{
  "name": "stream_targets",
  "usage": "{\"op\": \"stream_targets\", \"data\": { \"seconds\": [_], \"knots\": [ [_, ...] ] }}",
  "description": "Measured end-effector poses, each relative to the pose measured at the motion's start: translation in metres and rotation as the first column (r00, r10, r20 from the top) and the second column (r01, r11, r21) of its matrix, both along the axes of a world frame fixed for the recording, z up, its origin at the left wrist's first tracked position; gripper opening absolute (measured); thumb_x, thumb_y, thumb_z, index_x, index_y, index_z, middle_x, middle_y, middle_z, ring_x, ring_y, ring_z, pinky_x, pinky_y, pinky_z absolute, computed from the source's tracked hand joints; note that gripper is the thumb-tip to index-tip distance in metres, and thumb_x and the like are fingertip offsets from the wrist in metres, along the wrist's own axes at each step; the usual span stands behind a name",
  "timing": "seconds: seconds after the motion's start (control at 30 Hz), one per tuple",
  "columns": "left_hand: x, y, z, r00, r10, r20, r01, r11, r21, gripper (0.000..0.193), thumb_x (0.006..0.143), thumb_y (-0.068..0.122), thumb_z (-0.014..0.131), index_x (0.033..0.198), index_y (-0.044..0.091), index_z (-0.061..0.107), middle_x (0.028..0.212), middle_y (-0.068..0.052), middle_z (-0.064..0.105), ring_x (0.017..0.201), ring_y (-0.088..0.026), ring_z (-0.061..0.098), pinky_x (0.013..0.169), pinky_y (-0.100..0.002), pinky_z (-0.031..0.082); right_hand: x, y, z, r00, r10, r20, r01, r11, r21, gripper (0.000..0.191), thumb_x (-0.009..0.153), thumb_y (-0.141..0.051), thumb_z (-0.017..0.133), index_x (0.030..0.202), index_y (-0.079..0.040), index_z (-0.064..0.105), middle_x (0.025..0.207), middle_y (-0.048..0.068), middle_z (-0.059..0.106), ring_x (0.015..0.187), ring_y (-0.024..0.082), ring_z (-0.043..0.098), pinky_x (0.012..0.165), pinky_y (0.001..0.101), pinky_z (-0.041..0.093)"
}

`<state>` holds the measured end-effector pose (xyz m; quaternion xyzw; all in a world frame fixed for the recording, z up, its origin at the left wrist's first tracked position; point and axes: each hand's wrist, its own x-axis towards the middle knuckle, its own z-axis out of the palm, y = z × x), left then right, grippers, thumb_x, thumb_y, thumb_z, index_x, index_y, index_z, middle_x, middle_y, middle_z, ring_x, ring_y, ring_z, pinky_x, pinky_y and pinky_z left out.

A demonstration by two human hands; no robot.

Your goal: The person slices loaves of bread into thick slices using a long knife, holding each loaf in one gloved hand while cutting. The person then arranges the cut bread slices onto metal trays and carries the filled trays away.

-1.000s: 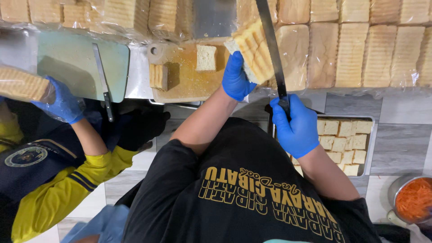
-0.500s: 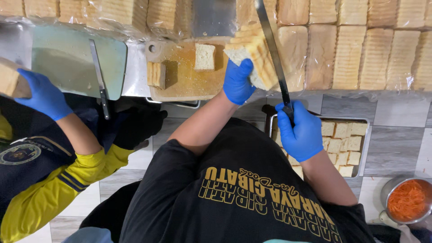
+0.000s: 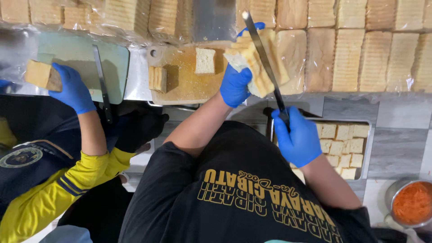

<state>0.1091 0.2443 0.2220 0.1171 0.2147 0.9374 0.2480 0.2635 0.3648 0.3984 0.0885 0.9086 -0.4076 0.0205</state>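
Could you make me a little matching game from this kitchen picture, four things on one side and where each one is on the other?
Things:
1. long knife
2. stack of bread slices
3. cut bread squares
4. single bread square

Places:
A. on the wooden cutting board
B. in the metal tray
C. in the right hand
D. in the left hand

Pairs: 1-C, 2-D, 3-B, 4-A

2 hands in blue gloves, black short-sleeved T-shirt with yellow lettering.
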Motion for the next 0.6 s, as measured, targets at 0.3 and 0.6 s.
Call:
{"op": "stream_targets", "data": {
  "seconds": [0.3,0.6],
  "knots": [
    [0.015,-0.007,0.034,0.989,0.123,-0.077,-0.132,0.985,-0.116,0.085,0.086,0.046,0.089,0.144,0.001,0.045,0.135,-0.009,0.053,0.128,-0.021,0.05,0.113,-0.04,0.042,0.01,-0.005,-0.01,0.973,0.045,-0.225,-0.014,0.99,0.138,0.016,0.102,-0.013,0.061,0.112,-0.001,0.058,0.085,0.02,0.069,0.076,0.042,0.068,0.062,0.048,0.052],
    [0.024,-0.016,0.082,0.763,0.014,-0.646,-0.352,0.848,-0.397,0.086,0.077,0.043,0.093,0.143,0.009,0.048,0.138,-0.006,0.054,0.133,-0.017,0.054,0.118,-0.034,0.044,0.015,0.022,-0.02,0.988,0.04,-0.15,-0.024,0.994,0.106,0.043,0.096,-0.009,0.063,0.136,0.006,0.056,0.063,0.018,0.06,0.055,0.039,0.061,0.053,0.0464,0.045]
  ]
}}
